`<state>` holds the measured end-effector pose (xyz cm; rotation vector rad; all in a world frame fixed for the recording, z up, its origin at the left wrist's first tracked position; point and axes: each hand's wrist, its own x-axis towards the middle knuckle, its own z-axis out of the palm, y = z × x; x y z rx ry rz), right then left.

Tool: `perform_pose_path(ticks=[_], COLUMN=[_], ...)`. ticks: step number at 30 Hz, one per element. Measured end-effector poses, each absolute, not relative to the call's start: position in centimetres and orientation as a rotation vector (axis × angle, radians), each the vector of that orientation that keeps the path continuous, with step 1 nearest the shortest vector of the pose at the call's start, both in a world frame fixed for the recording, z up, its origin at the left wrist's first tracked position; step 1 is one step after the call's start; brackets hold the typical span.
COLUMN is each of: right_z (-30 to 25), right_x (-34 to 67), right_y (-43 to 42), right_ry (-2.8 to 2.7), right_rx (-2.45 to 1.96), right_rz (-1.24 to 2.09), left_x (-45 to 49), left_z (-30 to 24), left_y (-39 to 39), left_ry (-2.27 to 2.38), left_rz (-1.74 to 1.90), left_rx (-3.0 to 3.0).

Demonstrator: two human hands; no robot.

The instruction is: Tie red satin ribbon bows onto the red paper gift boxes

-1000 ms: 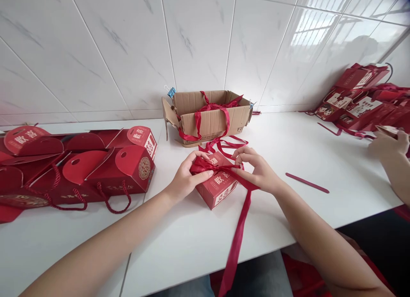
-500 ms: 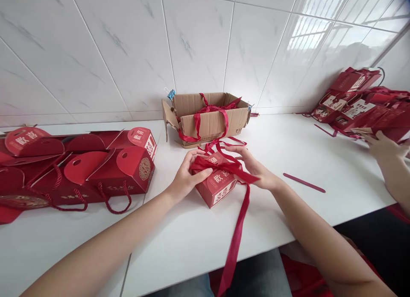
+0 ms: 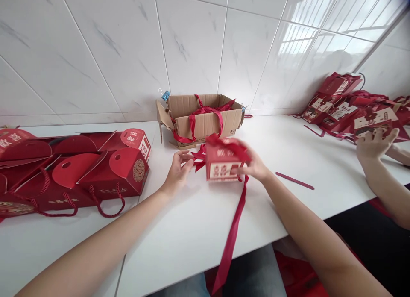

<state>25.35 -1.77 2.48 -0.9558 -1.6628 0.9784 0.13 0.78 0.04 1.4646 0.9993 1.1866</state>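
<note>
A small red gift box (image 3: 222, 164) with a red ribbon (image 3: 232, 233) tied round it is lifted just above the white table (image 3: 179, 233). My right hand (image 3: 254, 166) grips its right side. My left hand (image 3: 177, 171) is off the box, to its left, with fingers loosely curled and nothing seen in them. One long ribbon tail hangs over the table's front edge. The box is blurred by motion.
A cardboard carton (image 3: 205, 119) with red ribbons stands at the wall behind. Folded red gift boxes with cord handles (image 3: 105, 173) lie at the left. A red strip (image 3: 294, 180) lies to the right. Another person's hand (image 3: 373, 145) works by a pile of red boxes (image 3: 346, 107).
My right hand has picked the box up and turned it to the right. My left hand has let go of the ribbon and box.
</note>
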Motion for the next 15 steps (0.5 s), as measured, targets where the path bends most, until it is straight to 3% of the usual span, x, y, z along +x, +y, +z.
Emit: perform_pose_path(ticks=[6, 10, 12, 15], right_z=[1.0, 0.1, 0.3, 1.0], right_x=[30.3, 32.5, 32.6, 31.6], right_y=[1.1, 1.7, 1.5, 0.7], right_ry=[-0.913, -0.690, -0.701, -0.783], right_rx=[-1.512, -1.882, -1.911, -1.778], right_rz=[0.227, 0.214, 0.208, -0.057], left_x=[0.1, 0.3, 0.3, 0.3], left_z=[0.3, 0.1, 0.0, -0.2], left_y=[0.4, 0.5, 0.6, 0.7], left_ry=[1.050, 1.080, 1.080, 1.073], left_rz=[1.122, 1.125, 1.133, 1.142], left_rx=[1.483, 1.502, 1.511, 1.506])
